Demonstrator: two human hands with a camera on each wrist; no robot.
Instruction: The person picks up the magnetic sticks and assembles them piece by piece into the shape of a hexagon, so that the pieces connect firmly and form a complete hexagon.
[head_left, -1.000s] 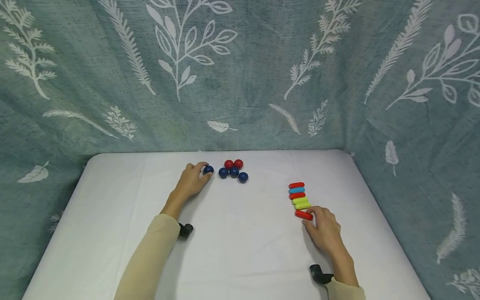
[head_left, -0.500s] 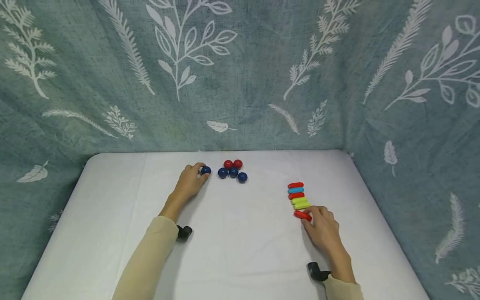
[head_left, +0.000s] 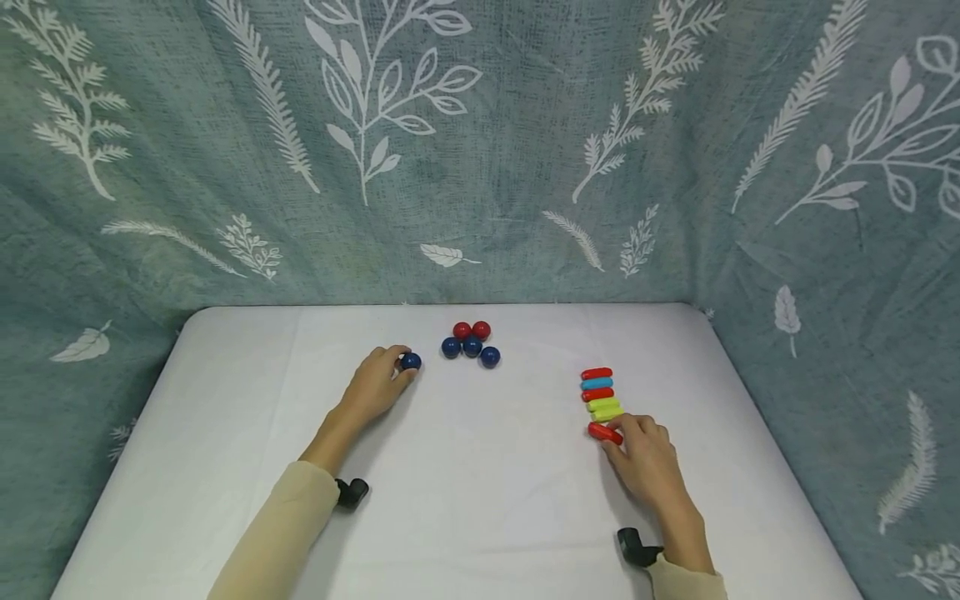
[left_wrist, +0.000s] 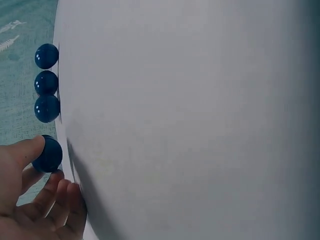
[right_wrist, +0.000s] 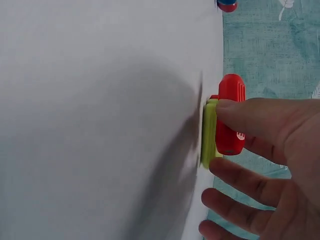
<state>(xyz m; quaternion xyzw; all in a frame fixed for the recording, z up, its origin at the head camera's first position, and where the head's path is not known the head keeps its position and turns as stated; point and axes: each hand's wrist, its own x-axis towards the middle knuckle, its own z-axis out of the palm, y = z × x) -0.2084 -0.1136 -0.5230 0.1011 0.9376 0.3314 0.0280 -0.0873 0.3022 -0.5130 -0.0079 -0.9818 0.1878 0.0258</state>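
Note:
In the head view my left hand (head_left: 377, 385) pinches a glossy blue ball (head_left: 410, 361) between thumb and fingers, left of the other balls. The left wrist view has the thumb on the near side of this blue ball (left_wrist: 48, 155), other fingers spread below. My right hand (head_left: 647, 460) pinches a short red stick with rounded ends (head_left: 605, 433). Up close, the right wrist view reveals ridges and a small white print on this red stick (right_wrist: 231, 117). It is just on the near side of a column of similar sticks, the closest being a yellow-green stick (head_left: 607, 414).
Beyond my left hand, a blue ball (head_left: 451, 347) and two more blue ones lie by two red balls (head_left: 482, 331). The column at right also holds a light-blue stick (head_left: 597, 383) and red ones. A white cloth (head_left: 480, 500) covers the table; a green patterned curtain (head_left: 510, 167) hangs behind.
My left hand has drawn the blue ball slightly left, then nearer to me, away from the other balls. My right hand holds the red stick in almost the same place.

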